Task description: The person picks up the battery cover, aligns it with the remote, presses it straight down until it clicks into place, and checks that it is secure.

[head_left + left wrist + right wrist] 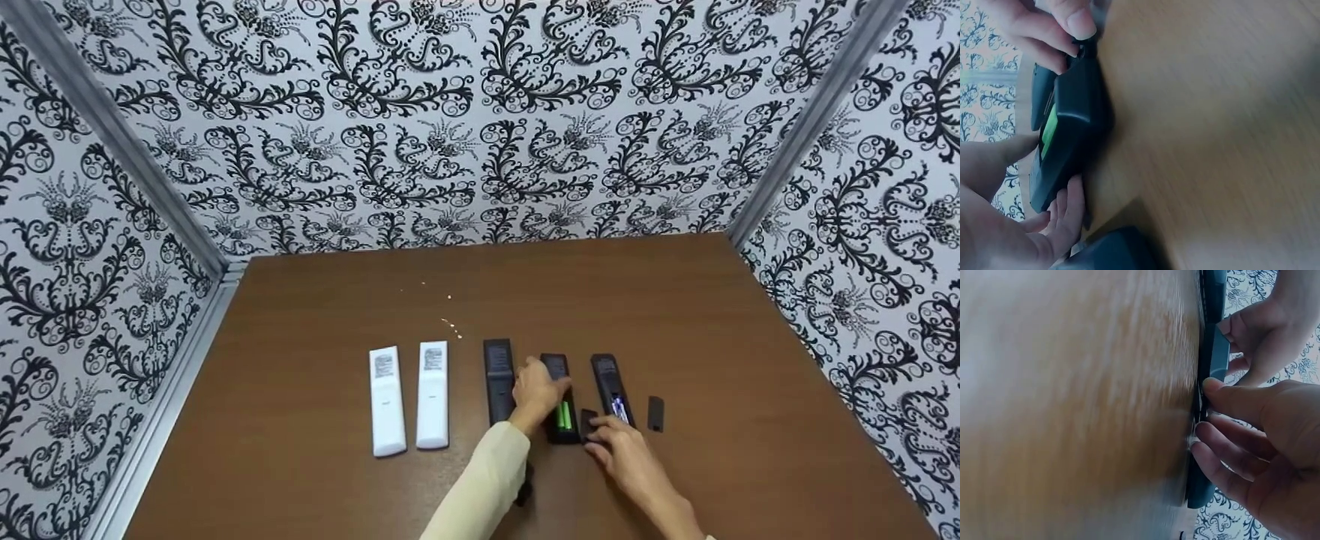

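Observation:
My left hand (537, 390) holds a black remote control (561, 431) by its sides, thumb and fingers on opposite edges in the left wrist view. The remote lies back up with its battery bay uncovered, green batteries (564, 415) inside. Just to its right, my right hand (630, 457) pinches a small black battery cover (588, 424) between thumb and fingers, close to the table. Right of that lies another black remote (606, 369), its bay uncovered with blue-and-silver batteries (619, 408). A third black remote (498, 367) lies left of the left hand, partly hidden by it.
Two white remotes (387, 412) lie face down on the left of the brown table (315, 315). A loose black cover (655, 414) lies at the far right. Something dark (525, 487) shows beside the left sleeve, mostly hidden. Patterned walls (450, 150) enclose the table.

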### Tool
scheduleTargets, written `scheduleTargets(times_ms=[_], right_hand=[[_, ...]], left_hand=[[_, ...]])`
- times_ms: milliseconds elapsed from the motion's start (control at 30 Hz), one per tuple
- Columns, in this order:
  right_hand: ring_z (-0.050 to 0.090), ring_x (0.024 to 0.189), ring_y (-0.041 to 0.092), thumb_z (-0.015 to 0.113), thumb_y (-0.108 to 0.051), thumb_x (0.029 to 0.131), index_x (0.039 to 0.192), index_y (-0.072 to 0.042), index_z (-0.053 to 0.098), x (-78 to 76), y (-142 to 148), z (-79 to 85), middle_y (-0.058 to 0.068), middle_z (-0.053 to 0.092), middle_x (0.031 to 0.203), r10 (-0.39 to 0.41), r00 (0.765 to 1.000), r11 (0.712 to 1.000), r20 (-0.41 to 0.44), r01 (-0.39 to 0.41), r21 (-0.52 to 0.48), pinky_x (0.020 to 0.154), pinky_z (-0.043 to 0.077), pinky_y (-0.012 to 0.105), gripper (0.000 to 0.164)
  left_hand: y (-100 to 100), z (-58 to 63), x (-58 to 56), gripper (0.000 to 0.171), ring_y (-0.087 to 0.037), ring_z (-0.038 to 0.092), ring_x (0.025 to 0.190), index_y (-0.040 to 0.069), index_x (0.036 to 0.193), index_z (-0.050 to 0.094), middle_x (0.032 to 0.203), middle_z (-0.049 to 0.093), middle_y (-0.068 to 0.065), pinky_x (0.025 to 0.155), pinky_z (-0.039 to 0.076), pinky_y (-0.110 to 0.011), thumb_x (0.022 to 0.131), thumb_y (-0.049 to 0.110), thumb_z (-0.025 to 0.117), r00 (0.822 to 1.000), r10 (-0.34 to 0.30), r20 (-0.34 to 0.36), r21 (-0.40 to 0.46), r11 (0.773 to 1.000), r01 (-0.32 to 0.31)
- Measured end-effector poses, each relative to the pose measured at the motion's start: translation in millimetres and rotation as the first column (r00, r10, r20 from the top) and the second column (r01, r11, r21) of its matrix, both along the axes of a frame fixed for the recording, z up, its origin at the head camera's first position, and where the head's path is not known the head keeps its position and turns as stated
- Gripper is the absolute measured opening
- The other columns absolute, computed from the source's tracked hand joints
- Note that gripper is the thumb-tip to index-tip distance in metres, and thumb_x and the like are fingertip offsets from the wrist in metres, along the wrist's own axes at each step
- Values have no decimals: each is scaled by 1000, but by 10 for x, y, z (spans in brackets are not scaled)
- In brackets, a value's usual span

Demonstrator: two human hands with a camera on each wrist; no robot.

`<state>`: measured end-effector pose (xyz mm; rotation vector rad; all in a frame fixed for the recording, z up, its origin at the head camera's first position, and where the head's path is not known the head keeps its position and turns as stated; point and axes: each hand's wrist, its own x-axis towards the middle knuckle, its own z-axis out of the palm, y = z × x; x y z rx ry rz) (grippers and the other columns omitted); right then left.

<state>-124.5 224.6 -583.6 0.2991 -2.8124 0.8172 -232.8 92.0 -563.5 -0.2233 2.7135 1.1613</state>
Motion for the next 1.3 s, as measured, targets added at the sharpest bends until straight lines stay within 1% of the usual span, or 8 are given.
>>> scheduleTargets(times_ms=[100,200,333,600,833,967,1100,1300], right_hand=[[72,99,32,78,-3,83,86,-5,76,11,2,16,13,73,108,-5,1000,1000,-1,5,-28,86,58,42,4],[72,101,33,76,-5,85,89,-6,77,18,4,30,14,75,109,-21,1000,998,8,21,-57,88,58,43,4],[73,100,31,74,-6,87,94,-6,77,13,5,43,13,76,106,-43,999,996,-28,41,-74,86,58,43,7],[75,92,28,71,-6,91,103,-6,75,-14,35,58,10,78,101,-100,975,995,-198,94,-37,77,60,43,13],[74,94,30,70,-5,92,110,-4,72,-38,28,92,13,75,106,-117,982,993,-147,112,-41,74,60,43,19],[72,87,23,71,-4,91,111,-5,72,-62,12,107,10,75,101,-137,984,989,-115,130,-66,70,59,37,20],[68,81,18,70,2,89,109,-1,69,-112,-2,111,8,73,94,-115,984,984,-133,95,-149,67,57,29,21],[65,73,14,69,4,89,105,-2,70,-166,-13,112,5,70,94,-110,987,956,-115,73,-285,62,54,22,18]], left_hand=[[-36,16,-20,64,-36,68,107,-7,136,52,122,68,-21,90,56,-46,90,31,75,1000,-15,1,0,1000,15],[-86,28,-24,44,-29,70,93,-3,120,64,108,72,-15,79,56,-42,91,29,74,1000,-28,-2,35,999,28],[-159,18,-35,25,-18,60,75,2,97,72,91,72,-9,68,50,-33,89,25,76,999,-40,-16,122,992,41],[-251,-23,-74,39,-26,70,101,-3,117,68,117,71,-18,79,59,-32,88,22,78,999,-38,19,283,959,31],[-317,-72,-85,36,-24,71,89,-6,117,61,105,72,-20,63,61,-35,90,13,75,998,-62,-23,452,889,66],[-339,-88,-89,38,-21,69,87,-5,120,61,104,71,-18,64,61,-35,90,12,75,997,-72,-41,501,862,83],[-352,-95,-84,39,-20,69,85,-2,122,61,105,71,-16,64,61,-38,90,14,75,997,-68,-25,540,839,70],[-345,-116,-50,38,-18,70,80,-3,122,63,100,74,-15,63,59,-32,91,16,74,994,-59,-90,513,853,97]])
